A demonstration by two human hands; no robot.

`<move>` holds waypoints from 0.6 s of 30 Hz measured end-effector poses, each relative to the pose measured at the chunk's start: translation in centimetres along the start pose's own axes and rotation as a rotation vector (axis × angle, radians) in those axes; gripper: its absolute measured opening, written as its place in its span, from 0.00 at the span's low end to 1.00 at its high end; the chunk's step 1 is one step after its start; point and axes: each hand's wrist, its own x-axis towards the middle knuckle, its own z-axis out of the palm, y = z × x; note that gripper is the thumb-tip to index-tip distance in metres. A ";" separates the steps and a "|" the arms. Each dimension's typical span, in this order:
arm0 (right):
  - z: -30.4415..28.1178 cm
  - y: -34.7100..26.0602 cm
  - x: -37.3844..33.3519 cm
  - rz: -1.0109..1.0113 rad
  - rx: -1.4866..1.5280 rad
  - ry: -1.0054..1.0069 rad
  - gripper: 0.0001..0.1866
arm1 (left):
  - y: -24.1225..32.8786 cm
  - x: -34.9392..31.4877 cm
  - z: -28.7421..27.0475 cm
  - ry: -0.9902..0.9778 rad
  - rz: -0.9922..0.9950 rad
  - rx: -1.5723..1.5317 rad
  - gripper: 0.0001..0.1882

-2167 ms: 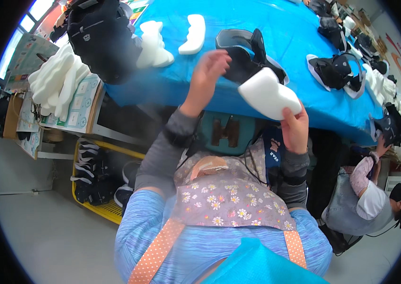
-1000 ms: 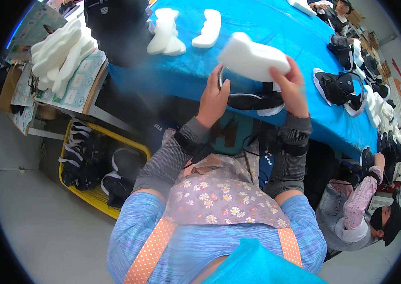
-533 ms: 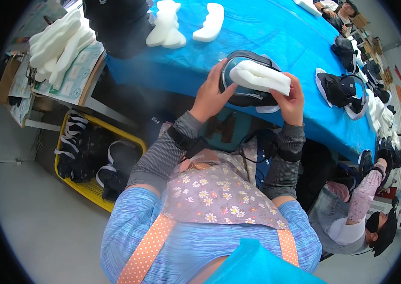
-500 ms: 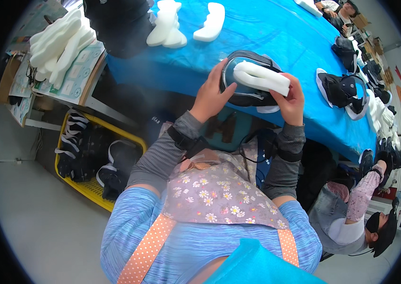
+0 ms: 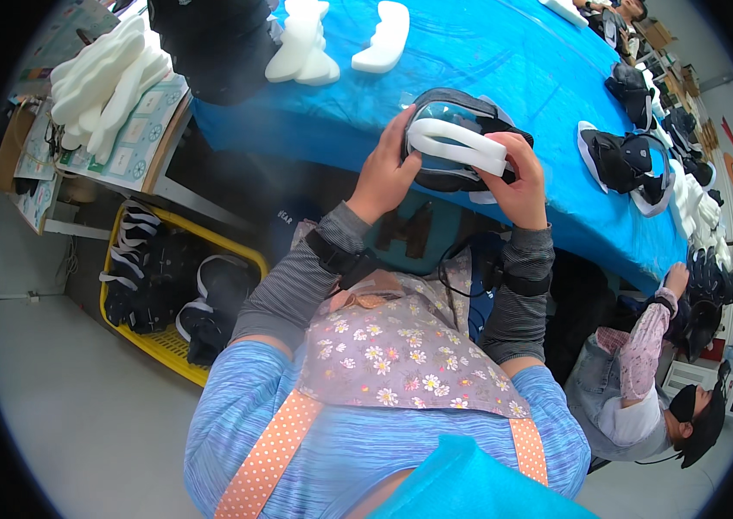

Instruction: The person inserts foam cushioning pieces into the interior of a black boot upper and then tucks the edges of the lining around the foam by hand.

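Note:
A black cap [image 5: 446, 183], its open underside facing up and clear plastic inside, is at the near edge of the blue-covered table. My left hand [image 5: 384, 175] grips its left rim, thumb inside and fingers outside. My right hand [image 5: 519, 180] pinches together the ends of a white foam strip [image 5: 435, 130] folded into a long loop. The foam's rounded end points left, over the cap's opening and close to my left thumb. I cannot tell whether the foam touches the inside. A pale bit of the cap shows below its right side.
White foam pieces [image 5: 301, 52] lie beyond my hands, next to a tall black stack [image 5: 224, 52]. More foam [image 5: 107, 86] is piled on a left side table. A yellow basket [image 5: 172, 359] holds black-and-white caps. Another cap [image 5: 621, 160] is at right. A co-worker [image 5: 634, 398] sits lower right.
My right hand has moved the foam loop left and slightly down, further across the cap's opening. The cap stays in my left hand. The co-worker at right has raised an arm toward the table.

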 end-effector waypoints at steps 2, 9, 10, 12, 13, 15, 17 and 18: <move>0.0 -0.1 0.0 -0.005 -0.013 -0.005 0.22 | 0.1 0.0 0.0 -0.001 0.001 0.008 0.33; 0.1 -0.5 0.3 0.011 -0.042 -0.030 0.23 | -0.1 -0.1 0.0 0.003 -0.005 -0.008 0.33; 0.1 -0.5 0.3 0.017 -0.049 -0.033 0.22 | 0.0 0.0 0.0 -0.002 -0.016 -0.018 0.34; 0.2 -0.5 0.2 0.064 -0.042 -0.050 0.22 | 0.0 0.0 0.0 -0.008 -0.026 -0.027 0.34; 0.3 -0.6 0.2 0.113 -0.036 -0.064 0.22 | -0.2 0.0 -0.2 -0.033 -0.021 -0.073 0.34; 0.5 -1.1 0.5 0.123 -0.032 -0.067 0.22 | -0.4 0.1 -0.8 -0.062 -0.013 -0.117 0.35; 0.6 -1.5 0.8 0.134 -0.032 -0.061 0.23 | -0.5 0.4 -1.4 -0.103 -0.056 -0.160 0.39; 0.7 -1.6 1.0 0.160 -0.040 -0.081 0.23 | -0.5 0.7 -1.8 -0.112 -0.052 -0.158 0.39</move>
